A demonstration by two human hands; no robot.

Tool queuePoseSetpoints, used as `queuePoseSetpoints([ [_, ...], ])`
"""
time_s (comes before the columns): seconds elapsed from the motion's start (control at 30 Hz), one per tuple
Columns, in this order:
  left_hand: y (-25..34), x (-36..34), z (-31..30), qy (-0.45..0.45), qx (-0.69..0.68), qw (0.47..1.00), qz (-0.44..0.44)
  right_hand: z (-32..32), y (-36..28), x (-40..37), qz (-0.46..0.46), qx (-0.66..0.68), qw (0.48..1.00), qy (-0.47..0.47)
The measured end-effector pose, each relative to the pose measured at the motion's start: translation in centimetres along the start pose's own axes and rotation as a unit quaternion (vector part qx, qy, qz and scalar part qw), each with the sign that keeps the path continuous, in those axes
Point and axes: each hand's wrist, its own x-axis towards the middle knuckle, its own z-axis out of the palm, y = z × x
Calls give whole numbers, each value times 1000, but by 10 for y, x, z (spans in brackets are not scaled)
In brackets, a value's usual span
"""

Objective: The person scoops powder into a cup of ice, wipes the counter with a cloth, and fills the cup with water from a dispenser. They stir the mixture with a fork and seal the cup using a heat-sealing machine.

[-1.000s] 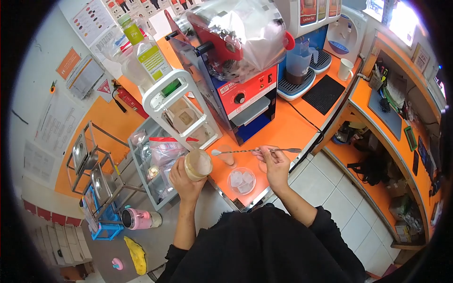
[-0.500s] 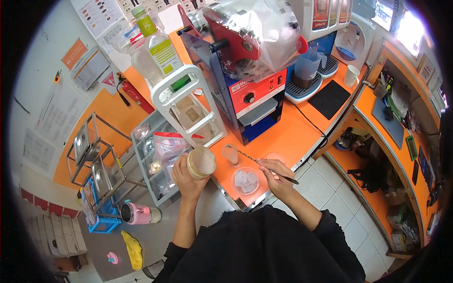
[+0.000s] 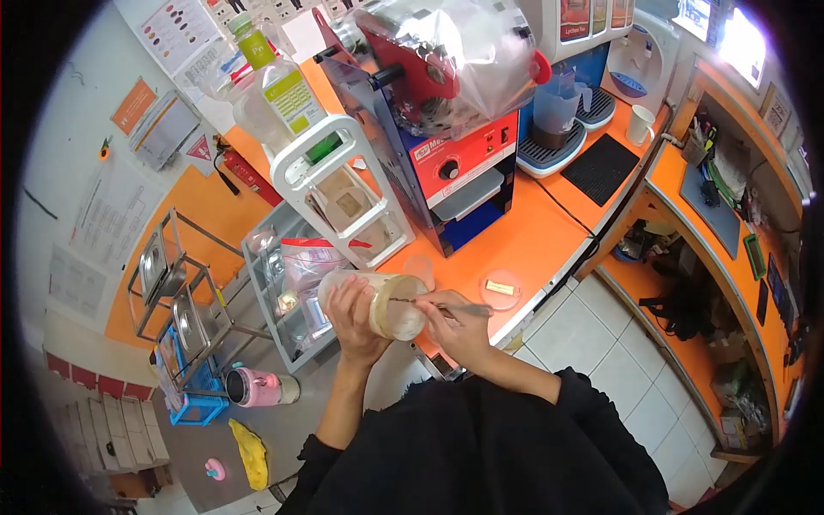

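My left hand (image 3: 350, 319) is wrapped round a clear jar (image 3: 330, 287) of pale contents. The jar lies tilted, its mouth facing right above the counter edge. In my right hand (image 3: 459, 335) is a long thin spoon (image 3: 470, 310), pinched near the middle. The spoon's far end reaches into the jar's mouth; its tip is hidden. Behind the jar stands a small clear cup (image 3: 419, 266). A round pinkish disc (image 3: 501, 290) with a yellow label lies on the orange counter, right of the cup. The cup of ice seen earlier is hidden behind the jar and my hands.
A red and blue sealing machine (image 3: 463, 163) stands at the back. Left of it is a white rack (image 3: 348, 172) with a bottle (image 3: 292, 90). A grey bin (image 3: 287, 330) of packets, a pink tumbler (image 3: 257, 388) and a yellow cloth (image 3: 249, 453) are on the left.
My left hand has tipped the jar over to the right. My right hand has moved left, bringing the spoon from near the small cup into the jar's mouth.
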Motion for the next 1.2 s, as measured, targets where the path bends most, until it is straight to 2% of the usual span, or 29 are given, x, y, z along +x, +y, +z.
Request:
queuePoseSetpoints([
  [0.03, 2, 2, 0, -15, 10, 1000, 10, 2, 4, 0, 56, 30, 998, 19],
  [0.07, 4, 2, 1, -14, 11, 1000, 10, 3, 9, 1, 55, 30, 998, 18],
  [0.13, 8, 2, 3, -87, 34, 996, -14, 4, 17, 6, 155, 201, 963, 85],
  [0.23, 9, 0, 10, -103, 36, 993, -45, -2, 25, 10, 184, 226, 951, 98],
  [0.37, 7, 1, 10, -92, 67, 991, -65, -16, 28, 15, 196, 213, 950, 116],
  [0.43, 3, -3, 10, -109, 74, 984, -120, -24, 27, 18, 179, 202, 953, 135],
  [0.53, -3, -6, 11, -99, 90, 980, -147, -38, 19, 24, 166, 193, 955, 150],
  [0.77, -10, -16, 8, -112, 106, 971, -183, -59, 15, 28, 163, 178, 952, 190],
  [0.87, -12, -20, 6, -123, 95, 967, -203, -61, 22, 22, 134, 142, 962, 190],
  [0.93, -13, -21, 5, -116, 91, 966, -211, -60, 27, 15, 67, 83, 981, 161],
  [0.97, -13, -22, 5, -116, 92, 966, -213, -61, 26, 11, 68, 83, 981, 159],
  [1.03, -14, -22, 5, -103, 92, 968, -207, -63, 21, 5, -51, -85, 992, 73],
  [1.07, -14, -22, 4, -103, 93, 968, -208, -66, 20, 5, -51, -84, 993, 71],
  [1.13, -13, -21, 4, -103, 90, 968, -210, -69, 15, 6, -189, -172, 967, 5],
  [1.2, -12, -21, 3, -103, 90, 969, -207, -67, 7, 7, -204, -175, 963, 8],
])
